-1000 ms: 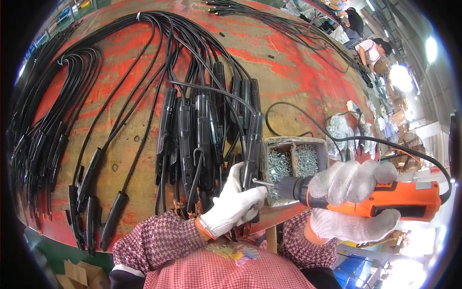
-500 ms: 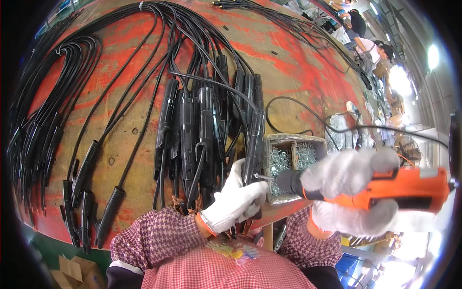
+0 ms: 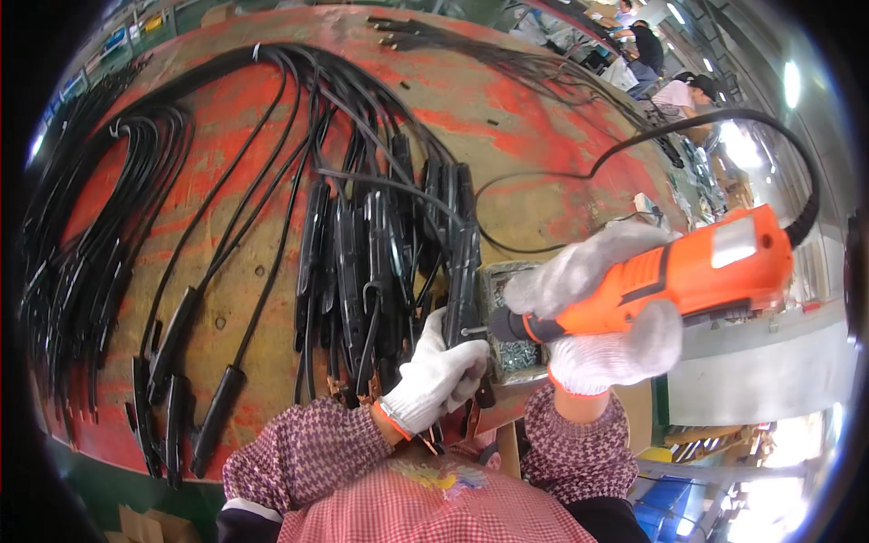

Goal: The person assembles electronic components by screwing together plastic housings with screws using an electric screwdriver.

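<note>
My left hand (image 3: 436, 376), in a white glove, is closed round the lower part of a long black plastic cable handle (image 3: 463, 281). My right hand (image 3: 605, 312), also gloved, grips an orange corded electric screwdriver (image 3: 697, 262). The tool lies roughly level, and its bit points left at the handle beside my left fingers. Whether the tip sits on a screw is too small to tell. Behind my left hand lies a bunch of similar black handles (image 3: 348, 253), with copper-coloured ends near the table edge. A divided box of small silvery screws (image 3: 519, 356) stands under the screwdriver's nose, partly hidden by it.
The worn red and brown table (image 3: 244, 163) carries more cabled handles (image 3: 68, 308) at the left and loose cables (image 3: 462, 45) at the far side. The screwdriver's black cord (image 3: 697, 119) loops over the right side. Other people (image 3: 679, 95) are at far right.
My right hand has brought the screwdriver left, its rear end now tilted up, and its bit close to the held handle. The cord has risen into a higher loop. My left hand keeps its grip.
</note>
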`<action>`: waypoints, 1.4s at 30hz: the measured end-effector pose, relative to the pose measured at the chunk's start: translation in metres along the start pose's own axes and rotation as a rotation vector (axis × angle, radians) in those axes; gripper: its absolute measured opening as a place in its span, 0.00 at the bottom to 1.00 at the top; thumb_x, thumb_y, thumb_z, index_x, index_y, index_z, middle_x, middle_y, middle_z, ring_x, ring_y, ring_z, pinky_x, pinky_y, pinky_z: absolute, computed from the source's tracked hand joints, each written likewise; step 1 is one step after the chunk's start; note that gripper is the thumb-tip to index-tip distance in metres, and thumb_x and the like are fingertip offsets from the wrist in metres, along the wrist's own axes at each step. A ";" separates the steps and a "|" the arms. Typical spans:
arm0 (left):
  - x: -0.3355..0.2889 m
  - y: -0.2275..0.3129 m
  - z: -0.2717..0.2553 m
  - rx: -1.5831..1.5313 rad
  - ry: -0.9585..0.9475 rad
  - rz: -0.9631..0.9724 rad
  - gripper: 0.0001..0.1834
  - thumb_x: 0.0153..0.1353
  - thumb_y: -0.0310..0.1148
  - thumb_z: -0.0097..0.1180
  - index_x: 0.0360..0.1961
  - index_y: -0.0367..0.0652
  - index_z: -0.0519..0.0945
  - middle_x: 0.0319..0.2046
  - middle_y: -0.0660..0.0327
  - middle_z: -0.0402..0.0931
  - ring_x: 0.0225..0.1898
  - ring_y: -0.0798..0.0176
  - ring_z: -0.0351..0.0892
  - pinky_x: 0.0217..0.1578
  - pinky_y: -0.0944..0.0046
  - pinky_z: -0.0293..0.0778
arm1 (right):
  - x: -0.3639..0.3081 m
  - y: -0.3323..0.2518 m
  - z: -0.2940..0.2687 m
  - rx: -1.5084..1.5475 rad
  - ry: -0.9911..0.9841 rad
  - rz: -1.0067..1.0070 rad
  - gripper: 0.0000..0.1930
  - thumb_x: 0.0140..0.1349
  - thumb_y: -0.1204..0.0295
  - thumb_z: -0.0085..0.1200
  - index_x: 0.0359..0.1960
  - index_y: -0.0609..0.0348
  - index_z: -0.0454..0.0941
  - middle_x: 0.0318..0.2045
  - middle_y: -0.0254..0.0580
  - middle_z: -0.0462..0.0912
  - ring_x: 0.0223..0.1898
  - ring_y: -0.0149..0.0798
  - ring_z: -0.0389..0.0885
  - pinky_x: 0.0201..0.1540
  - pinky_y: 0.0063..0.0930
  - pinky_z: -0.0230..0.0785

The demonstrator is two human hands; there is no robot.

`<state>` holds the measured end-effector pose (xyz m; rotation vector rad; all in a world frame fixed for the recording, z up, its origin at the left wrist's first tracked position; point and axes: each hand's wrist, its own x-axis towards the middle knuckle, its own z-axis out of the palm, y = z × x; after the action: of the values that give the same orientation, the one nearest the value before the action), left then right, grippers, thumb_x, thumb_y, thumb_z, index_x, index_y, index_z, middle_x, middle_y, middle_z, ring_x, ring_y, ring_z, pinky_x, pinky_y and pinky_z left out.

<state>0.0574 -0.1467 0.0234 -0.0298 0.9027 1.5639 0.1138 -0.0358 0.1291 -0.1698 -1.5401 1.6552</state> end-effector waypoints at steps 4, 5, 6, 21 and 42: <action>0.003 -0.005 0.001 0.018 -0.054 0.000 0.17 0.59 0.24 0.55 0.45 0.46 0.63 0.23 0.63 0.67 0.15 0.72 0.66 0.13 0.73 0.60 | -0.018 0.022 -0.029 0.182 0.118 -0.018 0.34 0.60 0.51 0.59 0.59 0.63 0.66 0.36 0.52 0.79 0.36 0.48 0.81 0.42 0.44 0.76; -0.002 0.001 0.000 0.033 -0.045 0.000 0.16 0.59 0.24 0.55 0.45 0.46 0.63 0.23 0.63 0.67 0.15 0.71 0.65 0.13 0.72 0.59 | 0.000 0.006 -0.013 0.198 -0.083 0.046 0.36 0.58 0.45 0.57 0.59 0.58 0.66 0.31 0.47 0.79 0.30 0.46 0.81 0.38 0.47 0.75; -0.005 0.002 -0.001 0.003 -0.047 -0.010 0.16 0.60 0.24 0.55 0.44 0.46 0.63 0.23 0.63 0.67 0.15 0.71 0.65 0.14 0.71 0.60 | 0.001 0.002 -0.007 0.370 -0.019 0.136 0.39 0.58 0.40 0.57 0.60 0.60 0.66 0.32 0.48 0.80 0.33 0.47 0.82 0.38 0.49 0.76; -0.003 -0.001 -0.001 -0.024 -0.071 0.018 0.18 0.60 0.21 0.53 0.48 0.45 0.61 0.22 0.58 0.66 0.14 0.67 0.64 0.13 0.68 0.58 | 0.006 -0.037 -0.003 -0.234 0.132 -0.129 0.30 0.66 0.67 0.52 0.68 0.59 0.56 0.52 0.46 0.74 0.47 0.42 0.79 0.52 0.44 0.75; -0.004 -0.001 -0.004 -0.028 -0.085 0.038 0.18 0.60 0.21 0.53 0.47 0.46 0.62 0.22 0.59 0.66 0.13 0.68 0.62 0.11 0.69 0.56 | 0.001 -0.008 -0.026 -0.201 -0.053 0.084 0.34 0.49 0.81 0.65 0.60 0.63 0.66 0.43 0.51 0.81 0.39 0.48 0.85 0.45 0.44 0.79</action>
<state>0.0574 -0.1528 0.0222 0.0337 0.8191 1.6014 0.1332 -0.0161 0.1304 -0.3034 -1.7605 1.5775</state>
